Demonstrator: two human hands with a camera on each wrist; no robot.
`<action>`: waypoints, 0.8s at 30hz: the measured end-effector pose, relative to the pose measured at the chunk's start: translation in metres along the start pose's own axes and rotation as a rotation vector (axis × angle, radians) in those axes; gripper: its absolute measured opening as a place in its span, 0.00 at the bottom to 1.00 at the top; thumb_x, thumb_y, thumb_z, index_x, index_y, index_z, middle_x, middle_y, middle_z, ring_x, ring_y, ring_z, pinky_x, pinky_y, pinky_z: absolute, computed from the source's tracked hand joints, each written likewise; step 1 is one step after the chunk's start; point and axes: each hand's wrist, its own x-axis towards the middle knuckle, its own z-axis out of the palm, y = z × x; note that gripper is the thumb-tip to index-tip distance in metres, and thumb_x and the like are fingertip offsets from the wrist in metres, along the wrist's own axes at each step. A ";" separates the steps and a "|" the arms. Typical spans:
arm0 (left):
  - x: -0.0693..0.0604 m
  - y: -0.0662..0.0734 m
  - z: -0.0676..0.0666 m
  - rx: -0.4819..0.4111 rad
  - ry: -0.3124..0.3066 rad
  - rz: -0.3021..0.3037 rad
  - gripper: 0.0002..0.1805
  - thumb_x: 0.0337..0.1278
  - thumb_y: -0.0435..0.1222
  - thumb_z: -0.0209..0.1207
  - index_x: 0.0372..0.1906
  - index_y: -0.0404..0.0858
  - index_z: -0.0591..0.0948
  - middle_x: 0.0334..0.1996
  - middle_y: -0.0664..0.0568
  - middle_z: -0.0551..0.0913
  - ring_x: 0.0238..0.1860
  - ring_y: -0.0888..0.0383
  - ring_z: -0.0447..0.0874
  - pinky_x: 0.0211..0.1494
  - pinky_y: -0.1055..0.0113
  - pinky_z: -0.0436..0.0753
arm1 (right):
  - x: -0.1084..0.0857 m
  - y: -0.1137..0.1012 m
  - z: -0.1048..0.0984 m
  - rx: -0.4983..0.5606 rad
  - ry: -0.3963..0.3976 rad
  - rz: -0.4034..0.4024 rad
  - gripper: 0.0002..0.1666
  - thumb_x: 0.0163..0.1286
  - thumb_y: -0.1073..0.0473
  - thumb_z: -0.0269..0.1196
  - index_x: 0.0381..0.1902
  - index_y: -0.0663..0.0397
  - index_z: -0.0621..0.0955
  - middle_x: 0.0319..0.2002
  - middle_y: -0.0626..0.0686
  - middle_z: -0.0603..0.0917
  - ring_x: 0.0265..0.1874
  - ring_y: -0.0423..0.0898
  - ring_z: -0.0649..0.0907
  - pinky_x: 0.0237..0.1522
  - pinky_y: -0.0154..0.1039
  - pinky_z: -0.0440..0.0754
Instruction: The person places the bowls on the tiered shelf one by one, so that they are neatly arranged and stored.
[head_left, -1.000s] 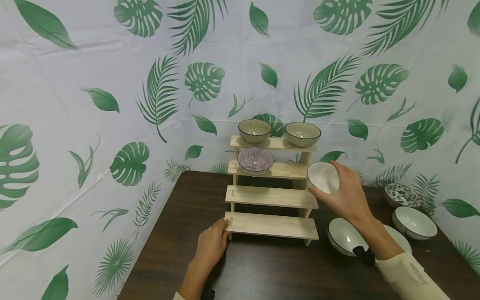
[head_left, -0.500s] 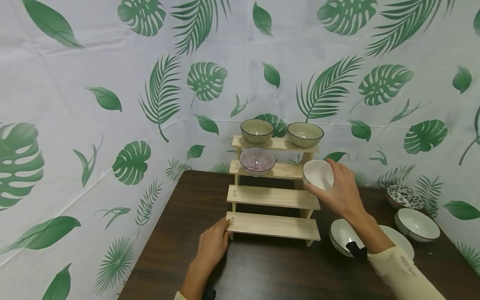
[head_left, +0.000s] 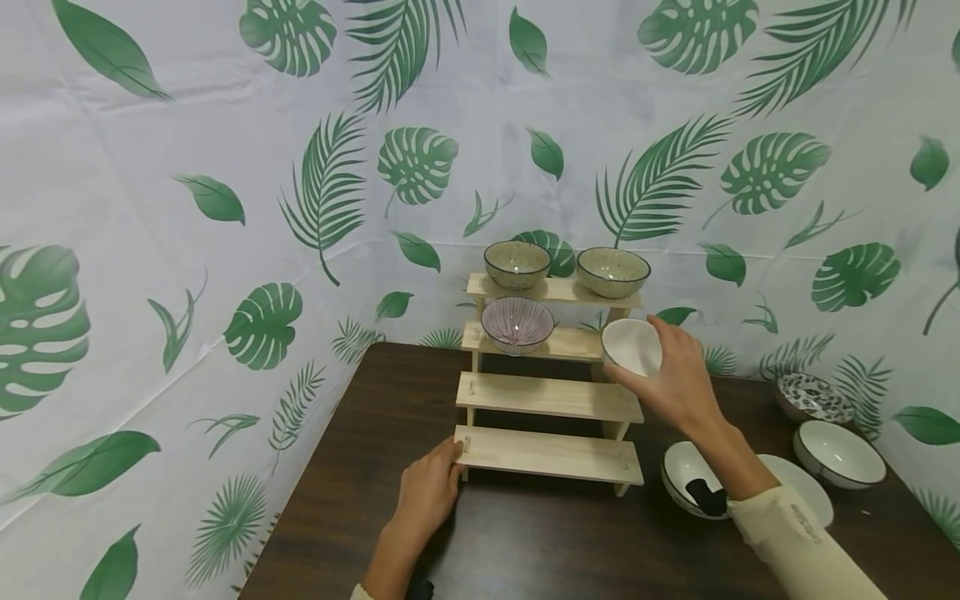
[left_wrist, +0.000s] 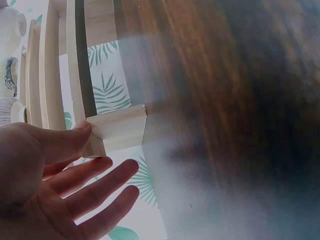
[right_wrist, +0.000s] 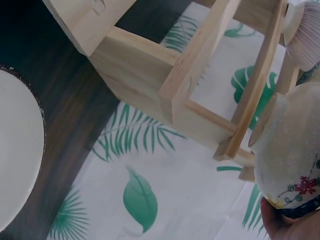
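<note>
A white bowl with painted red flowers on its outside is in my right hand, gripped between thumb and fingers. It is tilted at the right end of the second shelf from the top, and in the right wrist view the bowl appears beside the shelf edges. My left hand pinches the left end of the lowest shelf of the wooden stepped stand; thumb and index finger meet its corner in the left wrist view. On that second shelf, at the left, sits a purple striped bowl.
Two speckled green bowls, one left and one right, stand on the top shelf. Right of the stand on the dark table are a white bowl, a plate, another white bowl and a black-patterned bowl.
My right hand has moved slightly left with the white bowl, bringing it to the end of the second shelf. My left hand has kept its hold on the stand.
</note>
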 end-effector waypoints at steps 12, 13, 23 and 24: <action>0.000 -0.001 0.001 -0.002 0.005 0.011 0.17 0.58 0.33 0.71 0.54 0.39 0.87 0.56 0.46 0.88 0.45 0.42 0.92 0.40 0.46 0.87 | 0.009 0.001 0.011 0.014 0.013 -0.010 0.61 0.56 0.31 0.74 0.76 0.59 0.66 0.68 0.71 0.73 0.66 0.72 0.70 0.52 0.71 0.73; 0.000 -0.001 0.000 -0.002 0.005 0.011 0.17 0.58 0.33 0.71 0.54 0.39 0.87 0.57 0.46 0.88 0.45 0.42 0.92 0.40 0.46 0.87 | 0.009 0.001 0.012 0.015 0.013 -0.009 0.61 0.56 0.31 0.74 0.76 0.59 0.66 0.68 0.71 0.73 0.66 0.72 0.70 0.52 0.71 0.73; 0.000 -0.001 0.001 0.003 0.009 0.011 0.17 0.58 0.33 0.71 0.53 0.39 0.87 0.55 0.47 0.89 0.44 0.43 0.92 0.38 0.47 0.86 | 0.017 -0.004 0.020 0.036 0.014 -0.013 0.59 0.55 0.31 0.75 0.74 0.60 0.69 0.68 0.70 0.74 0.67 0.72 0.69 0.55 0.71 0.70; 0.000 -0.001 0.001 0.003 0.008 0.011 0.17 0.58 0.33 0.71 0.53 0.39 0.87 0.55 0.47 0.89 0.44 0.43 0.92 0.39 0.47 0.87 | 0.018 -0.005 0.021 0.040 0.013 -0.015 0.58 0.55 0.32 0.75 0.73 0.60 0.70 0.68 0.70 0.74 0.67 0.72 0.69 0.56 0.71 0.70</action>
